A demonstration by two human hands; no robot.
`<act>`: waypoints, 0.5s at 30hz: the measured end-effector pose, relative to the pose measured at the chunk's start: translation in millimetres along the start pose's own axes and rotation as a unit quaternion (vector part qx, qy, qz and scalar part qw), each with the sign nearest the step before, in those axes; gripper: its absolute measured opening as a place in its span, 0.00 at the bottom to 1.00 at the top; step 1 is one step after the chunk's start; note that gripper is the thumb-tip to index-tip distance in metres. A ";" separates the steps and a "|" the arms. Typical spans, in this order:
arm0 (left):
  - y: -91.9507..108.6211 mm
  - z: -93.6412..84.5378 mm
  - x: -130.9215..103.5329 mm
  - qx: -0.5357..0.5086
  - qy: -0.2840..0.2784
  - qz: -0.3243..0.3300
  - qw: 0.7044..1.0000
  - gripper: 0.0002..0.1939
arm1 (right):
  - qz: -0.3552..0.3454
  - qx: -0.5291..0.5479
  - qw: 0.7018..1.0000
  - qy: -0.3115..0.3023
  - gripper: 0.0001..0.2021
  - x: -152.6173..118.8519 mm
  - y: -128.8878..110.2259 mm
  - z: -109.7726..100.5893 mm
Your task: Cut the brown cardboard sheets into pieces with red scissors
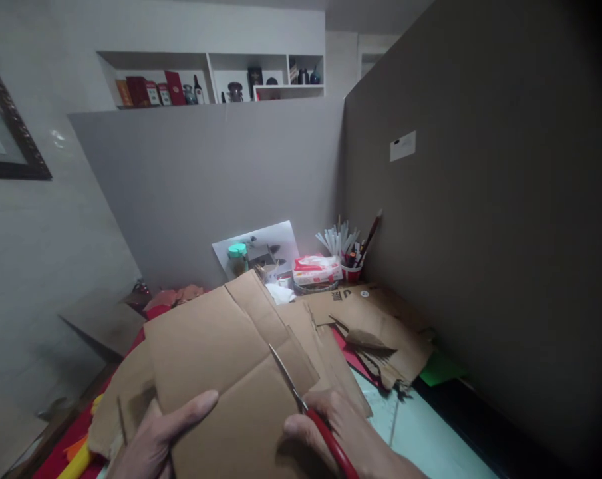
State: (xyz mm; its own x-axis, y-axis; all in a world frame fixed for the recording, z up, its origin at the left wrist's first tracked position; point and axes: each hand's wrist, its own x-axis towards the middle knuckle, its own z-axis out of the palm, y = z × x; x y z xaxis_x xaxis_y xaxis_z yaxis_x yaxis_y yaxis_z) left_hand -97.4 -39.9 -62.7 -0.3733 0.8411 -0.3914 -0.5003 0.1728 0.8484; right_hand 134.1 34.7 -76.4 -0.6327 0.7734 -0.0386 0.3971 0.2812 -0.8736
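Left hand: the left hand (155, 436) is being pressed on the near left part of the cardboard sheet (221, 359), thumb lying flat on top, fingers wrapped under its edge.
Right hand: the right hand (340, 432) is being kept closed around the red handles of the scissors (305, 406).
Scissors: the blades are being pointed far-left, their tips lying on the sheet near a fold.
Cardboard sheet: it is being held near the middle of the desk (420, 426), above other cardboard scraps (380, 332).
Risk: the thumb is lying near the blades' line, so a slip is judged likely to nick it; the sheet is being held by one edge only, so it may be bending and the cut wandering.
Far desk: a cup of pens (350, 263) and a green-lidded jar (237, 258) are standing there.
Hidden: the handles and both wrists are being cut off by the near edge; whether the blades are biting the board cannot be told.
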 end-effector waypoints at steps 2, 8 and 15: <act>0.0 -2.1 3.4 0.000 -0.010 0.001 1.000 0.48 | -0.016 -0.011 0.999 0.029 0.25 5.6 5.6 6.8; 0.6 -11.0 8.2 0.008 0.005 -0.007 1.000 0.55 | -0.046 -0.026 0.996 0.078 0.24 11.1 20.5 24.4; 3.5 -4.3 1.5 0.064 0.068 0.006 0.996 0.58 | -0.034 -0.030 0.994 0.099 0.24 11.1 23.4 34.5</act>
State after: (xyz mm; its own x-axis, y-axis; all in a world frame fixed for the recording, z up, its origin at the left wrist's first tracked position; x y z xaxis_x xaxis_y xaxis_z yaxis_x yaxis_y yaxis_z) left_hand -103.1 -40.2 -61.8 -0.4860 0.7672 -0.4186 -0.3952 0.2343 0.8882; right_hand 113.4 30.2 -114.0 -0.5190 0.8461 0.1214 0.3997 0.3658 -0.8405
